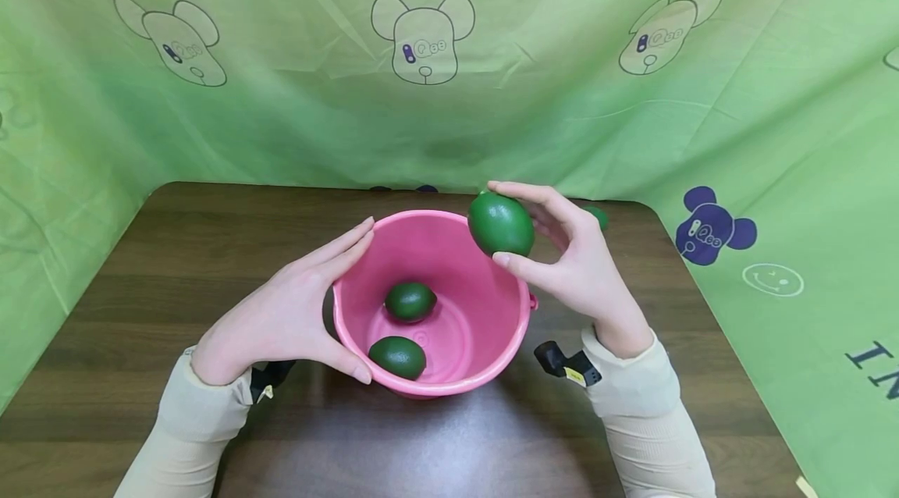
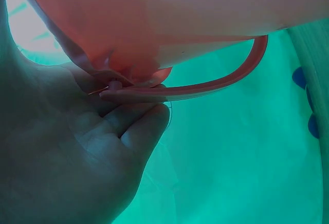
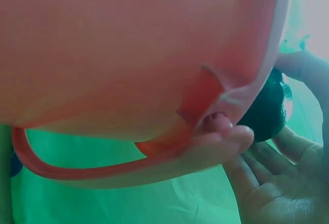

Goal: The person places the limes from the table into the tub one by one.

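Right fingers: the thumb (image 1: pixel 518 264) and fingertips pinch a green lime (image 1: pixel 500 224) from below and above.
Right hand: the right hand (image 1: pixel 576 264) holds that lime over the far right rim of the bucket, above the opening and clear of the floor inside.
Right wrist view: the lime (image 3: pixel 266 112) shows dark behind the rim, with curled fingers (image 3: pixel 288 149) around it.
Left fingers: straight and together, they lie flat against the bucket's outer left wall; the left thumb (image 1: pixel 344 364) presses the near rim.
Left hand: the left hand (image 1: pixel 281 318) cups the side of the bucket without closing around it.
Left wrist view: the palm (image 2: pixel 77 152) lies under the bucket's base, just beside the hanging handle (image 2: pixel 216 82).
Bucket: a pink bucket (image 1: pixel 506 311) stands upright on the table between the two hands, its mouth open to the head camera.
Contents: two limes lie on its floor, one near the middle (image 1: pixel 410 300), the other (image 1: pixel 397 357) against the near wall; they lie near each other, not touching.
Table: dark wood table (image 1: pixel 175 248).
Backdrop: green cloth (image 1: pixel 295 92) printed with bear heads, hung behind and at both sides.
Sleeves: cream sleeves (image 1: pixel 646 404) cover both forearms to the wrists.
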Demonstrator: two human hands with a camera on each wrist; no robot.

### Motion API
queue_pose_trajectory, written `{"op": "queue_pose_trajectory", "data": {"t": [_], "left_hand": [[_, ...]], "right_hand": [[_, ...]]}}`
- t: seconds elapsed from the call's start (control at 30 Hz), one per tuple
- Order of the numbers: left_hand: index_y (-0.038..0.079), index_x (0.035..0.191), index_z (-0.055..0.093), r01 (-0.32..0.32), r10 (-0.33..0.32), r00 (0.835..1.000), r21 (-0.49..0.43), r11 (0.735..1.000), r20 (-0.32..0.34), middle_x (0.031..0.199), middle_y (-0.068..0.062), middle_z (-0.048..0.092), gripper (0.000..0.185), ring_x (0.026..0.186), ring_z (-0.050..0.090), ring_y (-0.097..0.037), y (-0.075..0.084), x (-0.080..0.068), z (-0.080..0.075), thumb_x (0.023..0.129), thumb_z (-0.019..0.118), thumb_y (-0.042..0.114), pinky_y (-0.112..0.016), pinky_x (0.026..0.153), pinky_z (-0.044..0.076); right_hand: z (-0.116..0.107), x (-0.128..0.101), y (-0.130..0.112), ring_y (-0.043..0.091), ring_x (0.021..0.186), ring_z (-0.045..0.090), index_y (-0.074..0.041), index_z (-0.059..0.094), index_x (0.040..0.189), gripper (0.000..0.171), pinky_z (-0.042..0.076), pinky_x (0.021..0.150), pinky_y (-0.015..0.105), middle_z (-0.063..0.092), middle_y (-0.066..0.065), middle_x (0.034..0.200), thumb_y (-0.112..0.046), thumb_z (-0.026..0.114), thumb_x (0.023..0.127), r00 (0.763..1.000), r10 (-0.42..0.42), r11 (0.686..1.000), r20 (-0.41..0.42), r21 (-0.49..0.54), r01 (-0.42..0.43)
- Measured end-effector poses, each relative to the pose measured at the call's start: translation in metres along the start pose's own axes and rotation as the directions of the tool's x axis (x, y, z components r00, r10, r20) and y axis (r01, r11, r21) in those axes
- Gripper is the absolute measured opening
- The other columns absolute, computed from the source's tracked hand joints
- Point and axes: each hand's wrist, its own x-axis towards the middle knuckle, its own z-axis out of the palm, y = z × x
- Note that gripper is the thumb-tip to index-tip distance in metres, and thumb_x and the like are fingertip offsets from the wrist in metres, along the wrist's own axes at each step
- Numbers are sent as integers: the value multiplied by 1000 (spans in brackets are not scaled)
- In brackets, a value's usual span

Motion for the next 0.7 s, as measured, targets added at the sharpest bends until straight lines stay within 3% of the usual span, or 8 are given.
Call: {"op": "queue_pose_trajectory", "data": {"t": [0.17,0.43,0.7], "left_hand": [[14,163,20,-12,12,1000,6,1000,-3,169,14,5,145,151,19,-14,-1,0,1,52,84,80,-43,111,38],[14,163,20,0,0,1000,2,1000,-5,169,14,5,145,151,18,-13,4,-2,3,52,85,80,-43,111,38],[14,163,20,7,-7,1000,-1,1000,-9,169,14,5,145,151,19,-13,10,-4,6,52,84,81,-43,112,38]], "right_hand": [[0,-3,8,29,127,56,-9,60,142,75,47,102,37,60,8,141,18,80,75,1000,-10,1000,26,13,10],[1,-7,-9,29,124,58,-1,59,140,71,48,101,37,60,10,140,19,79,74,997,-27,1000,68,17,25],[-4,-11,1,28,121,59,-11,61,142,75,49,99,37,60,7,140,13,83,75,994,-8,1000,111,11,7]]}}
